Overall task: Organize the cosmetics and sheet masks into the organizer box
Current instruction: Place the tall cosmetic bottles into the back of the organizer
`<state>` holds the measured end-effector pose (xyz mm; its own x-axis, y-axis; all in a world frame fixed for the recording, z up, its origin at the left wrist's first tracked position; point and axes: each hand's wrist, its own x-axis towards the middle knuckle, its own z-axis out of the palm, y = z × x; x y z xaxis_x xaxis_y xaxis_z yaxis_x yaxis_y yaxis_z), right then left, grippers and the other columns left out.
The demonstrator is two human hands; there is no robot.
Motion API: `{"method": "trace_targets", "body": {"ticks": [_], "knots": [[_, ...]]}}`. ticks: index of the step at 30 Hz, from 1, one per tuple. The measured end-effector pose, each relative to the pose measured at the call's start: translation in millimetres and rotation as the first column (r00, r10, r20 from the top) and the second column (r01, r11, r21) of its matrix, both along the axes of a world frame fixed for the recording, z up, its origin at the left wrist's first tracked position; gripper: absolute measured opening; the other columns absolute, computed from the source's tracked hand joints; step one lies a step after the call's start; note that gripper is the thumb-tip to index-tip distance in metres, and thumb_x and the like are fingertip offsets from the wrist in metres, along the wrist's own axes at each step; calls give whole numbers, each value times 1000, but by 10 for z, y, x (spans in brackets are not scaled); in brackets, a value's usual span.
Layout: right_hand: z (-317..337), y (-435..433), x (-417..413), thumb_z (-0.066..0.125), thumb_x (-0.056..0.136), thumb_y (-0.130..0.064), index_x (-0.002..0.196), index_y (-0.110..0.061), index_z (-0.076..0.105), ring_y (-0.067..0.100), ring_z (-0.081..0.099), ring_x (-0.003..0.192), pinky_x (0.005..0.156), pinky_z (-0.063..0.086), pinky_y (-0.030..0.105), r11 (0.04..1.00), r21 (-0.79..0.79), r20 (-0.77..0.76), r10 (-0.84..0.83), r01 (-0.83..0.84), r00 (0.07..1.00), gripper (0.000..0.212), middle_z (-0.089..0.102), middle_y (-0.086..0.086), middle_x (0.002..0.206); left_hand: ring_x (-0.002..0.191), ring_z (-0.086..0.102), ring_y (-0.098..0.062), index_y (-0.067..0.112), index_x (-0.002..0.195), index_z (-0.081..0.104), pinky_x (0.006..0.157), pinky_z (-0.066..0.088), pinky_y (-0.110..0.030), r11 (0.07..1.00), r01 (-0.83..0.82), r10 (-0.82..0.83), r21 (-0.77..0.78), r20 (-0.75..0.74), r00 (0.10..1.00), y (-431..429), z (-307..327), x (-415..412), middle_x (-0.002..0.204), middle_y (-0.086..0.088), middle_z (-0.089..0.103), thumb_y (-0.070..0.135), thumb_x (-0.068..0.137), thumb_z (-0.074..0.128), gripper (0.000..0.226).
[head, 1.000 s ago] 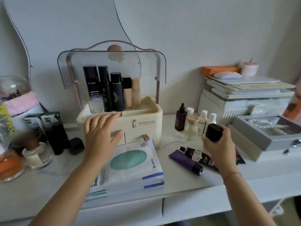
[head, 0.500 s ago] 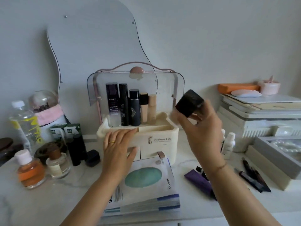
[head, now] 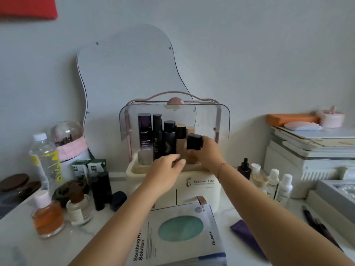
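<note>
Both hands at cream plastic organizer box (head: pixel 199 184): right hand (head: pixel 206 154) grips black square-capped bottle (head: pixel 194 142) above tray; left hand (head: pixel 165 166), fingers loosely spread, steadies rim. Lower upright beside beige tubes.

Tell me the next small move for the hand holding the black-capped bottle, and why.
Probably lower the black-capped bottle in the right hand into the open top tray of the organizer box, just right of the standing row of bottles. It already hovers there, and the left hand rests at the tray's front.

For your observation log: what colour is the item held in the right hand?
Black, gripped by the right hand; head view.
</note>
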<state>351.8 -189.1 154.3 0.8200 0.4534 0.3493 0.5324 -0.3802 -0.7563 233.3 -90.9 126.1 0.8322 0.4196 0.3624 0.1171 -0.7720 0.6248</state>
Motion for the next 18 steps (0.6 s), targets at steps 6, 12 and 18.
{"method": "trace_targets", "body": {"ticks": [6, 12, 18], "knots": [[-6, -116, 23, 56, 85, -13, 107, -4, 53, 29, 62, 85, 75, 53, 38, 980, -181, 85, -72, 86, 994, 24, 65, 14, 95, 103, 57, -13, 22, 111, 64, 94, 43, -34, 943, 122, -149, -311, -63, 987, -98, 191, 388, 109, 6, 66, 33, 93, 50, 25], [-70, -271, 21, 53, 87, -6, 111, -4, 53, 30, 63, 86, 75, 55, 41, 967, -175, 180, -152, 183, 972, 24, 67, 14, 96, 94, 59, -5, 18, 90, 73, 79, 38, -21, 847, 222, -283, -484, -57, 957, -170, 235, 565, 90, 10, 71, 22, 90, 55, 19], [-51, -189, 61, 41, 85, 5, 103, -3, 53, 30, 55, 73, 60, 47, 34, 945, -204, 282, -193, 256, 940, 23, 63, 16, 90, 102, 58, -7, 21, 97, 70, 79, 36, -21, 863, 217, -270, -456, -53, 961, -174, 192, 621, 99, 9, 70, 20, 94, 48, 22]]}}
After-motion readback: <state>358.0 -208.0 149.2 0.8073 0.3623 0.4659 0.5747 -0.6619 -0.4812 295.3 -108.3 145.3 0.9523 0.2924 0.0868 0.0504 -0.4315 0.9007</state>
